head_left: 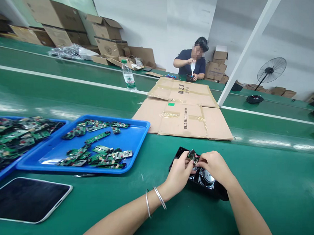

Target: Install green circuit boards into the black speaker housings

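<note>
A black speaker housing [218, 191] lies on the green table, its inside facing up with round silver speaker drivers [206, 178] showing. Above its far left part, my left hand [180, 171] pinches a small green circuit board [192, 155] between thumb and fingers. My right hand [215, 165] is closed at the board's right side, close to some thin wires; its fingertips hide what exactly they grip. Two silver bangles circle my left wrist. Part of the housing is covered by both hands.
Left of the housing, a blue tray [137, 144] holds several circuit boards, beside a second heaped tray [3, 175]. Tweezers [85, 175] and a tablet [25, 199] lie nearer. Flattened cardboard [183, 118], a water bottle [128, 76] and a co-worker [187, 60] are beyond.
</note>
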`<move>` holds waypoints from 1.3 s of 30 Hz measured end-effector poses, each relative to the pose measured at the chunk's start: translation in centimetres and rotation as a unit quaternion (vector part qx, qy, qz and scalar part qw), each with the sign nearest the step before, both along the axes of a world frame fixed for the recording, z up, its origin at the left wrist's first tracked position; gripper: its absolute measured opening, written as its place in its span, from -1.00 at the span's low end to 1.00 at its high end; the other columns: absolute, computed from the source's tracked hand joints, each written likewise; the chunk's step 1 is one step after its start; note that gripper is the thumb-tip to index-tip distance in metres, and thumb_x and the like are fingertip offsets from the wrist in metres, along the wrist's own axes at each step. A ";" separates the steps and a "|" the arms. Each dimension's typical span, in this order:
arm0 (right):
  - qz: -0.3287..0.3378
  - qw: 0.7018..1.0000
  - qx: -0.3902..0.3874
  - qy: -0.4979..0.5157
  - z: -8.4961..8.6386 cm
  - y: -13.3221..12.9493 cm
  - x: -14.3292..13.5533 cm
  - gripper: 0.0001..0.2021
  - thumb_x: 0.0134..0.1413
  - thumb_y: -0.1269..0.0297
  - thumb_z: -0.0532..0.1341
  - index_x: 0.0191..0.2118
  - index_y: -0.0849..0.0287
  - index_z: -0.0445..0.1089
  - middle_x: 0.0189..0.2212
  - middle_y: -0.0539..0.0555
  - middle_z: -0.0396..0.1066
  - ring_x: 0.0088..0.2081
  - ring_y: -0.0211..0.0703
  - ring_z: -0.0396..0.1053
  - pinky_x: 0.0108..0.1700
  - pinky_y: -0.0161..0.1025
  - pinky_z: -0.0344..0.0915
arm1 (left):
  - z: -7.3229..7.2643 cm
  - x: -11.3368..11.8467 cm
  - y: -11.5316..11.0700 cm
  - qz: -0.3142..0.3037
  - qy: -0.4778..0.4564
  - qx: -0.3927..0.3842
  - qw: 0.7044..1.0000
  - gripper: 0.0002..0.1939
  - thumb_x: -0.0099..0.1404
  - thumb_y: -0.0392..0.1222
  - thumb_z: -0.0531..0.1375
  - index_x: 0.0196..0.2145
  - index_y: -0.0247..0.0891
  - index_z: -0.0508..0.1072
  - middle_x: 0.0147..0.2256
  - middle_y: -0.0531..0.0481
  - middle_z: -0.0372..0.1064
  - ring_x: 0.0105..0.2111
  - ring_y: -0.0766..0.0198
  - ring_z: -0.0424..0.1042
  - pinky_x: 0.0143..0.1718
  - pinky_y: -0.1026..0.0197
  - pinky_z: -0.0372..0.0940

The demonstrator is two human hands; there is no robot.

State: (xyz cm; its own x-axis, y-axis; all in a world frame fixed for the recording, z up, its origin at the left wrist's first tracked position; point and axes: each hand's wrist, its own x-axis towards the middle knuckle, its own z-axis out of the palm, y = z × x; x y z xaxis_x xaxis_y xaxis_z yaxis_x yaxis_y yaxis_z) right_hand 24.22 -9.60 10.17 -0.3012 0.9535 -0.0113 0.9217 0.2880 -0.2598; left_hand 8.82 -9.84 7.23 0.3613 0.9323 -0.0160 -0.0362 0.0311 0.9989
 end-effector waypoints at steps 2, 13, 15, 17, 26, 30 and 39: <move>-0.011 1.000 -0.004 -0.002 -0.1 0.1 -0.1 -0.85 0.06 0.28 0.23 -0.49 0.18 0.38 -0.49 0.00 0.43 -0.41 -0.21 0.32 -0.36 -0.31 0.07 | 0.0 0.0 0.0 -0.003 0.003 0.001 1.000 -0.84 0.22 -0.19 0.05 -0.23 -0.26 0.28 -0.40 0.00 0.41 -0.34 0.20 0.49 -0.34 0.15 0.46; 0.124 0.986 -0.107 -0.020 2.2 -1.9 1.8 -0.71 -0.09 0.58 0.17 -0.28 0.04 0.45 -0.38 -0.05 0.42 -0.32 -0.24 0.33 -0.37 -0.37 0.08 | 0.4 -0.5 0.9 -0.001 0.006 -0.025 1.000 -0.86 0.19 -0.17 0.09 -0.29 -0.23 0.26 -0.45 0.03 0.42 -0.39 0.18 0.50 -0.32 0.12 0.43; 0.153 0.978 -0.127 -0.061 1.6 -2.1 1.7 -0.60 -0.14 0.64 0.13 -0.26 -0.01 0.48 -0.34 -0.03 0.43 -0.29 -0.21 0.35 -0.39 -0.37 0.07 | 0.6 -0.4 1.1 0.002 -0.007 -0.050 0.999 -0.83 0.17 -0.17 0.11 -0.27 -0.24 0.25 -0.47 0.05 0.40 -0.40 0.19 0.50 -0.32 0.13 0.43; 0.145 0.976 -0.134 -0.094 1.0 -2.0 1.3 -0.63 -0.15 0.64 0.13 -0.33 0.03 0.51 -0.35 0.00 0.44 -0.32 -0.19 0.36 -0.42 -0.36 0.07 | 0.9 -0.4 1.2 0.003 -0.019 -0.073 0.997 -0.80 0.15 -0.16 0.13 -0.26 -0.25 0.25 -0.50 0.07 0.39 -0.40 0.20 0.49 -0.31 0.13 0.43; -0.011 0.992 -0.096 -0.076 1.0 -0.8 0.4 -0.81 0.08 0.24 0.17 -0.45 0.20 0.46 -0.48 0.11 0.42 -0.41 -0.11 0.39 -0.40 -0.31 0.14 | 0.7 -0.5 1.2 -0.002 -0.031 -0.076 0.997 -0.79 0.16 -0.13 0.14 -0.29 -0.24 0.22 -0.48 0.07 0.39 -0.37 0.20 0.49 -0.27 0.12 0.42; -0.077 0.991 -0.074 -0.085 0.3 -0.7 -0.1 -0.82 0.08 0.32 0.12 -0.42 0.26 0.41 -0.39 0.19 0.38 -0.37 -0.06 0.38 -0.39 -0.28 0.17 | 0.3 -0.4 0.9 -0.012 0.001 -0.029 1.000 -0.84 0.19 -0.14 0.10 -0.28 -0.23 0.26 -0.44 0.04 0.40 -0.36 0.19 0.48 -0.31 0.14 0.42; -0.019 0.988 -0.139 0.069 0.0 0.7 1.5 -0.91 0.02 0.37 0.17 -0.44 0.23 0.37 -0.44 0.02 0.38 -0.41 -0.29 0.33 -0.40 -0.42 0.19 | 0.4 -0.5 0.8 -0.018 0.050 0.011 0.999 -0.86 0.21 -0.14 0.07 -0.27 -0.22 0.25 -0.40 -0.01 0.42 -0.38 0.18 0.47 -0.37 0.16 0.40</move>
State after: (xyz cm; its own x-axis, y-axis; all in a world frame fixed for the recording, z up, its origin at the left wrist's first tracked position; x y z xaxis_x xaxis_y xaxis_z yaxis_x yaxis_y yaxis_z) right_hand 25.76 -8.94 10.12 -0.2813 0.9303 -0.2356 0.8811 0.1532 -0.4473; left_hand 8.33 -9.00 7.61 0.3926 0.9191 -0.0325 0.0645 0.0077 0.9979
